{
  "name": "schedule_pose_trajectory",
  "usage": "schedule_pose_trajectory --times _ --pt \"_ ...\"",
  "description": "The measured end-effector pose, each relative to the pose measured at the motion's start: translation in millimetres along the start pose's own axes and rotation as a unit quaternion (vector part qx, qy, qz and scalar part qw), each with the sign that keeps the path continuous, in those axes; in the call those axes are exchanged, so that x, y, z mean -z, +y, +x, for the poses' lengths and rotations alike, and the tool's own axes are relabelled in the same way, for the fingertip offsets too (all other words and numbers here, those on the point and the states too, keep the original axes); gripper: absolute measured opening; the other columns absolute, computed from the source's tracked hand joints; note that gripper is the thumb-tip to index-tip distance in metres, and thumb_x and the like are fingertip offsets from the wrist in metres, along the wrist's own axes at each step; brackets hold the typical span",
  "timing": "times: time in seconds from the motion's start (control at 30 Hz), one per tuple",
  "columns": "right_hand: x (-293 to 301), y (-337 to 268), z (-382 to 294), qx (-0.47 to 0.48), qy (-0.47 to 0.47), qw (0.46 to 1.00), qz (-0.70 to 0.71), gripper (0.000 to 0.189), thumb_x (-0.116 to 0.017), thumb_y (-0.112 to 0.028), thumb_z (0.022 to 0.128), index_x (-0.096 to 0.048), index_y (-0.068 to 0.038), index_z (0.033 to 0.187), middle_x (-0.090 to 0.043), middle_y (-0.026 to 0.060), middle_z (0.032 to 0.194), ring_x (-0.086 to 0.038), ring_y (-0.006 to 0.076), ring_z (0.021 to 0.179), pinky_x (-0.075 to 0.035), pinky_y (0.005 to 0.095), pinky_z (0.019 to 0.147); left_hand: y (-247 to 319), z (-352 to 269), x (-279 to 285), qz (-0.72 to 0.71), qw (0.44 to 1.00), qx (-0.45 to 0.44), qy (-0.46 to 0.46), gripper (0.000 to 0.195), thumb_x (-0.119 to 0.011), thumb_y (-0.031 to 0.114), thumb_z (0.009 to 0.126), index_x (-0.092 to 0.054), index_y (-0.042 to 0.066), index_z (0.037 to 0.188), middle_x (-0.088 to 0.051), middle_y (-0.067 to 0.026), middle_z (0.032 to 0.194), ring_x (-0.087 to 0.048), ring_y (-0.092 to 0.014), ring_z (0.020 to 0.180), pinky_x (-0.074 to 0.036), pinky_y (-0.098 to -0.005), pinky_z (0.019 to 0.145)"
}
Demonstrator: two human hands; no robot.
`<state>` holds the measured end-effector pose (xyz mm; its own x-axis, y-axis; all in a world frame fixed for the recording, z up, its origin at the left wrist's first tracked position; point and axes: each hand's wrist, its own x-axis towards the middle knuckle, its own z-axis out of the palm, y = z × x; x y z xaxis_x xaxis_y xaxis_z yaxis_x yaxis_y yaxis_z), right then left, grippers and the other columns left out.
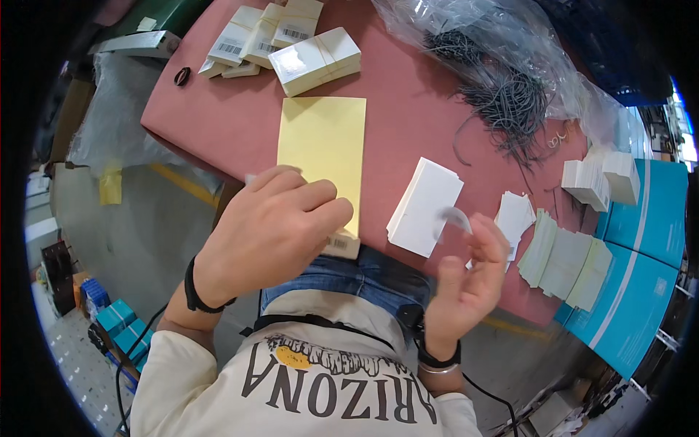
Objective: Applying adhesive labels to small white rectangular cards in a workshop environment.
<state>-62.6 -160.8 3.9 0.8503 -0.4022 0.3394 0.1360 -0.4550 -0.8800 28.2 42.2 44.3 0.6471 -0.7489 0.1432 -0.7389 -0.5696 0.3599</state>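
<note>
My left hand is bent over the lower part of a yellow paper sheet, its fingers curled down. What those fingers touch is hidden beneath the hand. A barcoded card edge shows below the sheet at the table's near edge. At the fingertips of my right hand is a small curved translucent strip, blurred, with the thumb apart from it. It hangs over the near right corner of a stack of white cards.
Rubber-banded barcoded card bundles lie at the back of the pink-covered table. Grey cords spill from a clear plastic bag. Pale green card stacks and teal boxes line the right. A black band lies far left.
</note>
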Motion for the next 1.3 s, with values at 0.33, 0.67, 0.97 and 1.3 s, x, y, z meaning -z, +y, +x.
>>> schedule_pose_trajectory --times 0.33,0.67,0.97,1.3 --pt "4 14 -9 -0.111 -0.039 0.993 -0.001 0.009 -0.066 -0.003 0.082 -0.058 -0.002 0.084 -0.058 0.0019 0.071 -0.05 0.0103 0.059 -0.039 0.0234 0.059 15 9 -40 -0.08 0.984 -0.146 -0.063 0.063 -0.028 0.065 0.091 -0.05 0.025 0.134 -0.055 0.0007 0.081 -0.046 -0.017 0.055 -0.035 -0.0303 0.054" --pt "4 32 -9 -0.216 -0.051 0.973 0.071 0.01 -0.062 -0.003 0.087 -0.053 -0.002 0.083 -0.055 -0.0012 0.072 -0.043 0.0019 0.062 -0.034 0.0177 0.054 -5 1 -62 -0.09 0.989 -0.102 -0.064 0.07 -0.032 0.07 0.086 -0.058 0.02 0.129 -0.038 0.0005 0.063 -0.037 -0.017 0.052 -0.031 -0.0305 0.053" --pt "-4 38 -9 -0.188 -0.051 0.98 0.04 0.013 -0.064 -0.003 0.086 -0.052 -0.002 0.079 -0.053 -0.0016 0.062 -0.04 0.0014 0.054 -0.031 0.0182 0.048 -9 -1 -66 -0.09 0.988 -0.089 -0.086 0.07 -0.033 0.07 0.087 -0.056 0.021 0.131 -0.04 0.0002 0.065 -0.039 -0.018 0.054 -0.033 -0.0309 0.055" --pt "5 18 1 -0.211 -0.105 0.964 -0.122 0.007 -0.065 -0.011 0.084 -0.061 -0.005 0.083 -0.058 0.0014 0.063 -0.052 0.0109 0.055 -0.039 0.0312 0.07 -9 1 -67 -0.042 0.99 -0.126 -0.045 0.055 -0.047 0.056 0.087 -0.057 0.019 0.126 -0.058 0.0016 0.113 -0.042 -0.017 0.057 -0.037 -0.0298 0.059"
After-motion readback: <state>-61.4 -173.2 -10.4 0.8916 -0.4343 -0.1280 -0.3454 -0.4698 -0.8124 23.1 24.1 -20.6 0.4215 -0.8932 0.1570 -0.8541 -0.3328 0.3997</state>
